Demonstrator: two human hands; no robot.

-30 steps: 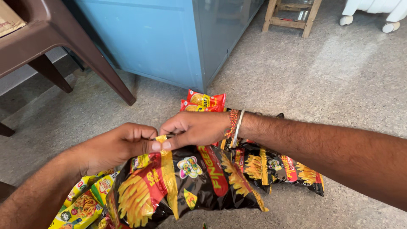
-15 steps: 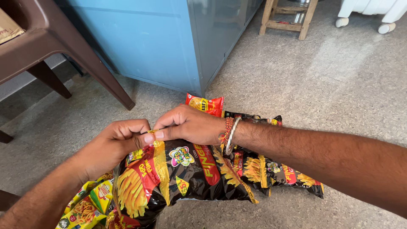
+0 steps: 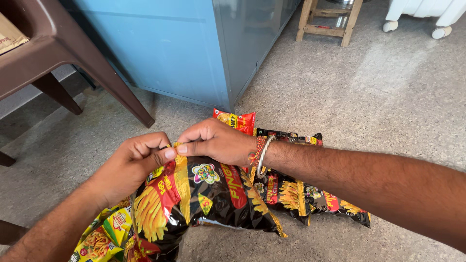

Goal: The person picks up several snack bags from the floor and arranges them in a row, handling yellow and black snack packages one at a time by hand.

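Fingers of left hand [image 3: 133, 162] and right hand [image 3: 216, 140] pinch the black snack bag's [image 3: 213, 199] top edge; uneven pulling could tear it and spill snacks onto the floor [image 3: 388, 106]

Two hands [image 3: 131, 165] [image 3: 216, 143], three black snack packets [image 3: 208, 194], one red packet [image 3: 235, 120], one yellow-green packet [image 3: 104, 233], one brown chair [image 3: 58, 48].

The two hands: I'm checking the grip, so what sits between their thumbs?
Head view: the black snack packet's yellow top edge, pinched by left hand and right hand.
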